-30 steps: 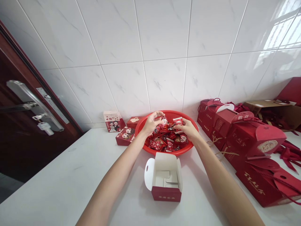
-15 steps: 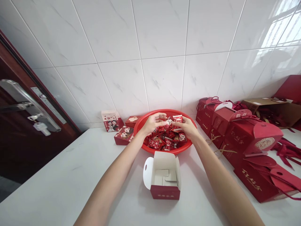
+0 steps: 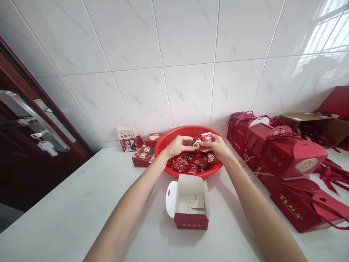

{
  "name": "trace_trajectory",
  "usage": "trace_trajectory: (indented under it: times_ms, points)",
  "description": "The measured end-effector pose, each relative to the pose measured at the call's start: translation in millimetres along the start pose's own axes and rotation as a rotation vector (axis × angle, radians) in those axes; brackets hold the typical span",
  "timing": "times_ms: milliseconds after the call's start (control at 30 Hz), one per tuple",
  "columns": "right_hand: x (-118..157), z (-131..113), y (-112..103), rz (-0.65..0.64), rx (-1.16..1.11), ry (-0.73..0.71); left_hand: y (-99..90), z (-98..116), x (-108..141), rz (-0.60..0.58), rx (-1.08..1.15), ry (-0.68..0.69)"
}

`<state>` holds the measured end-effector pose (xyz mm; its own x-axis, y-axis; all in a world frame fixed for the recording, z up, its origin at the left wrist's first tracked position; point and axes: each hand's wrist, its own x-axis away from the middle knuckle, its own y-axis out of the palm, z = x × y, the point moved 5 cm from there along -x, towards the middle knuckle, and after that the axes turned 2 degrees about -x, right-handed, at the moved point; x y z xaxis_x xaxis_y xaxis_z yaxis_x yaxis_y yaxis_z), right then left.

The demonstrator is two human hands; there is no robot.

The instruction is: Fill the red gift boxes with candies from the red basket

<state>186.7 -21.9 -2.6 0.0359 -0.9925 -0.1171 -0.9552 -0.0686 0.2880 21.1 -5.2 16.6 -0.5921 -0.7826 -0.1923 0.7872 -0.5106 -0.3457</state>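
Observation:
Over a red plastic basket (image 3: 191, 130) full of red-wrapped candies (image 3: 188, 164), both my hands meet. My left hand (image 3: 178, 146) is closed, its thumb and fingers pinching a wrapped candy (image 3: 196, 144) with a pale label. My right hand (image 3: 219, 147) is closed too, holding a red and white candy packet (image 3: 206, 137) upright; its thumb reaches close to the left hand's candy. In front of the basket stands an open red gift box (image 3: 191, 221), white inside, its flaps up and bare card showing at the bottom.
Several red gift boxes (image 3: 291, 156) with cords line the right side. Small printed boxes (image 3: 143, 155) lie left of the basket. A brown carton (image 3: 338, 130) stands at the back right. A tiled wall (image 3: 188, 91) closes the back; a door with a handle (image 3: 35, 120) is on the left.
My left fingers have closed from a spread position onto a candy. The packet in my right hand has turned more upright. The open box has stayed in place.

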Motion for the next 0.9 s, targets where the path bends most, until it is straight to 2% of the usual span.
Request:
trace_trajectory:
  times_ms: [433,567,633,700,767,833,900]
  points:
    - [2,-1,3,-0.03,0.01,-0.023,0.1,3,-1,0.044,0.057,0.065]
    - [3,-8,1,0.038,0.051,-0.067,-2.0,4,0,0.06,0.171,0.029]
    - [8,-18,5,0.022,0.064,-0.08,-5.3,1,-2,0.101,0.219,-0.028]
    - [19,-31,18,-0.111,0.095,-0.082,-8.9,-5,-5,0.159,0.159,-0.092]
    - [35,-46,37,-0.331,0.182,-0.086,-11.4,-8,-7,0.209,0.045,-0.129]
    - [56,-57,57,-0.552,0.344,-0.094,-10.0,-10,-8,0.204,-0.048,-0.142]
    - [75,-64,73,-0.7,0.518,-0.118,-6.3,-10,-7,0.168,-0.097,-0.156]
